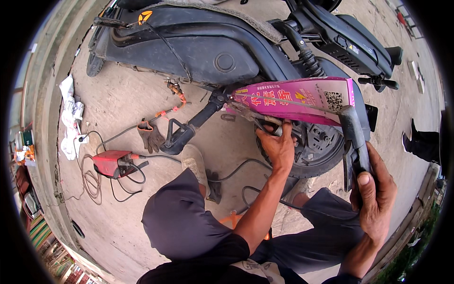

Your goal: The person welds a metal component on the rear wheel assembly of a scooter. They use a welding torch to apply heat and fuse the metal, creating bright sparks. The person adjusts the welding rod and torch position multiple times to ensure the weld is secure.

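Observation:
My right hand (377, 194) is closed round the black handle of a welding electrode holder (352, 135). From its jaw a thin welding rod (302, 103) reaches left, its tip by the frame joint of a black electric scooter (189, 47). Beside the rear wheel (321, 165), my left hand (278, 146) has its fingers curled round a metal bar (250, 113) under the scooter; part of the grip is hidden. A pink printed cardboard sheet (302, 102) stands between the rod and the scooter's side. The scooter's black footrest bar (194, 125) sticks out toward me.
On the concrete at left lie a red welding machine (112, 162) with cables, a work glove (150, 136) and a white cloth (71, 113). An orange-taped cable clamp (175, 90) sits below the scooter. Another person's dark-clad leg (423, 142) is at the right edge.

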`<state>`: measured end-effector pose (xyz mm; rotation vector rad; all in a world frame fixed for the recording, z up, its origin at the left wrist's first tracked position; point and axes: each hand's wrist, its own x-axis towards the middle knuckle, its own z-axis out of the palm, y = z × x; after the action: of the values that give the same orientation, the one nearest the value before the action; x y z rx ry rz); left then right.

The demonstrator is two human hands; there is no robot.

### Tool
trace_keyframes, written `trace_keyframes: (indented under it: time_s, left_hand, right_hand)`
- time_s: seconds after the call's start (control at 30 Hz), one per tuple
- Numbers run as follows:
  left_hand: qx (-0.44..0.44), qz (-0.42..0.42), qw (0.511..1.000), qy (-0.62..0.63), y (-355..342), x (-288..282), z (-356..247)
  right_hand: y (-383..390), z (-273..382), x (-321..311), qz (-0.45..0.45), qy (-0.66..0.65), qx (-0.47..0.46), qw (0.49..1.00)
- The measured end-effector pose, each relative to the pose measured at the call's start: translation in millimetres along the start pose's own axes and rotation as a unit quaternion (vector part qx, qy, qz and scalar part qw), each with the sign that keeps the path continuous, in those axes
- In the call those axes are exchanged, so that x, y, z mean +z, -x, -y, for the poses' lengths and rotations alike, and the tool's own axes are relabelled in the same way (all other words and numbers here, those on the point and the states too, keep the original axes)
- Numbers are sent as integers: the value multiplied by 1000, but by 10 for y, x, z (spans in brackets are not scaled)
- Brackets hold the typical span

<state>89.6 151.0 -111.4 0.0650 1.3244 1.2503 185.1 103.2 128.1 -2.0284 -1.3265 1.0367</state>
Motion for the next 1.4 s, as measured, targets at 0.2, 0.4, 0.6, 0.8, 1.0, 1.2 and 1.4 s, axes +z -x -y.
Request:
trace_keyframes:
  time_s: [0.2,0.4,0.6,0.8,1.0,1.2,1.4]
  left_hand:
    - [-1,1,1000,0,-1,5,5]
    - [4,-4,1000,-19,0,1,4]
    - [0,0,1000,-6,6,0,-1]
    - [5,-4,1000,-9,0,-2,16]
    - [-6,3,1000,-1,3,-8,-5]
    - [-10,-4,1000,-8,22,20,-20]
    - [20,-10,999,-26,-38,-37,31]
  right_hand:
    - [-10,8,0,8,-1,-1,1000]
    - [-11,26,10,10,-5,2,1000]
    - [-11,6,11,12,1,0,1000]
    - [-25,25,13,20,4,0,1000]
    - [-26,30,21,19,4,2,1000]
    - [-7,10,4,4,-1,5,1000]
    - [22,-32,-22,6,-5,1,1000]
